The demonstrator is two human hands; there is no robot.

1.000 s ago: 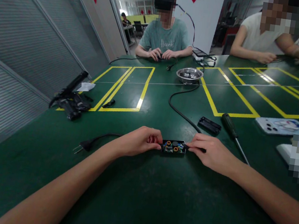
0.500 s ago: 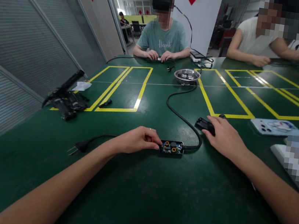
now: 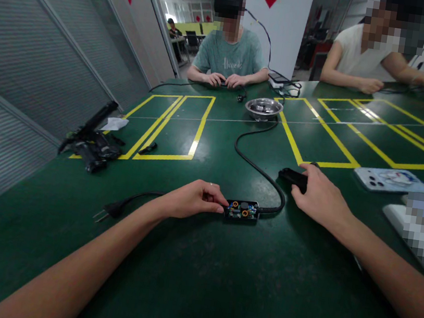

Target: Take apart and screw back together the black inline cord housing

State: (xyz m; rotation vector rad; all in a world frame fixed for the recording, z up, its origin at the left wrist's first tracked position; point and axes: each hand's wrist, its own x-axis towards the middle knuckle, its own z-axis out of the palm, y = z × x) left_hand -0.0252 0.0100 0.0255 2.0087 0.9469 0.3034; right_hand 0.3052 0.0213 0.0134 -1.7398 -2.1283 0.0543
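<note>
My left hand (image 3: 195, 200) pinches the left end of a small open black case (image 3: 241, 217). Inside the case a circuit board with copper-coloured coils shows face up. A thick black cable (image 3: 246, 157) leaves its right end and curves away toward a metal bowl. From behind my left wrist a thinner cord runs to a two-pin plug (image 3: 114, 209) lying on the table. My right hand (image 3: 320, 196) grips a black plastic cover (image 3: 290, 177) by its right end, to the right of the case and apart from it. The fingertips behind the cover are partly hidden.
The shiny metal bowl (image 3: 261, 116) holds small parts. Black bagged items (image 3: 92, 155) and a small black piece (image 3: 148, 148) lie at left. A phone (image 3: 390, 180) rests at right beside a white object (image 3: 403, 228). Several people sit around the green table (image 3: 194, 283).
My right hand has turned the cover, so its detailed inner side no longer shows and a smooth dark side does. My left hand keeps its pinch on the case.
</note>
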